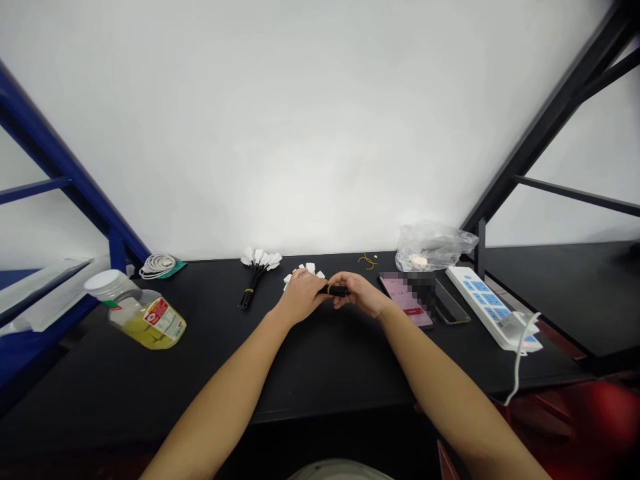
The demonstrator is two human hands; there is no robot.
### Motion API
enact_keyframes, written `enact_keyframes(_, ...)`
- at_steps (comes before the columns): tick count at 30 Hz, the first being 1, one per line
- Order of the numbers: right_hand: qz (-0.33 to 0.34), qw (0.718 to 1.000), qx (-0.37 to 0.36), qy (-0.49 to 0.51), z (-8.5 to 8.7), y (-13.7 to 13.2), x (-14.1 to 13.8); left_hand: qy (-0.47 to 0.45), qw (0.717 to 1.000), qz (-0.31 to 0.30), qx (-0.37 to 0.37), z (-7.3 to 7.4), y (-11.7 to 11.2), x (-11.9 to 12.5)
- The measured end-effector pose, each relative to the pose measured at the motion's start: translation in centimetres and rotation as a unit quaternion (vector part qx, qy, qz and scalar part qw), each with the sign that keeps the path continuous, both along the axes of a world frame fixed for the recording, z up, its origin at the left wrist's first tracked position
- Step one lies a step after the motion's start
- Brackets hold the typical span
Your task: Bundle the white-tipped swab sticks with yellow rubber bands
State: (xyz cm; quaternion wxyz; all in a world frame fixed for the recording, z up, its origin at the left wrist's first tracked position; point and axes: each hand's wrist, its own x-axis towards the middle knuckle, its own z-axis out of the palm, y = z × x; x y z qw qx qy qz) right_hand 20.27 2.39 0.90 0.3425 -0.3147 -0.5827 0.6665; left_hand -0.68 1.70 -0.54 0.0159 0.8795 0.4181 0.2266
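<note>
Readable writing first: the pink-screened phone (403,300) by my right forearm shows "00" and "14"; a blocky patch covers the rest, and a red button sits lower down, its text too small. Jar label (164,319): red and white, print too small for me to read.

Containers: the clear jar (143,330) to my left, white lid (106,283) on, yellow contents in the lower part, can't tell what. Thin clear plastic bag (440,241) at the back right, a small pale piece (419,261) showing at its front.

Hands: my left hand (303,295) is clamped around the held bundle (339,291), black stems with a yellow band, white tips (311,268) poking out behind my knuckles. My right hand (361,293) is curled about the stem end; can't tell if those fingers pinch it. The bundle is mid-table, ahead of me. Second bundle (254,280), banded, lies to the left, apart from my hand.

Edges and room: the open stretch of black tabletop (330,373) runs between my forearms to the front edge. Right side is tighter: pink-screened phone, dark phone (451,305), then power strip (487,303), its white cable (518,370) drooping over the front edge. Coiled cable (158,266) near the back left; yellow loops (369,261) near the wall (320,133).
</note>
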Motion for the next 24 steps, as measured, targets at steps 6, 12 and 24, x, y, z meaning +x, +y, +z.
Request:
enact_keyframes(6, -0.157, 0.977, 0.109, -0.097, -0.6, -0.5, -2.0, 0.027, 0.999, 0.035, 0.007, -0.4, 0.0, 0.3)
enact_keyframes(12, -0.16, 0.981, 0.076, -0.079, -0.8, -0.5, -2.3, -0.014, 1.0, -0.01, -0.003, -0.4, -0.4, 0.6)
enact_keyframes(24, -0.177, 0.984, 0.027, -0.016, -1.4, -0.5, -2.9, 0.032, 0.999, 0.012, -0.012, 0.4, -0.6, 1.0)
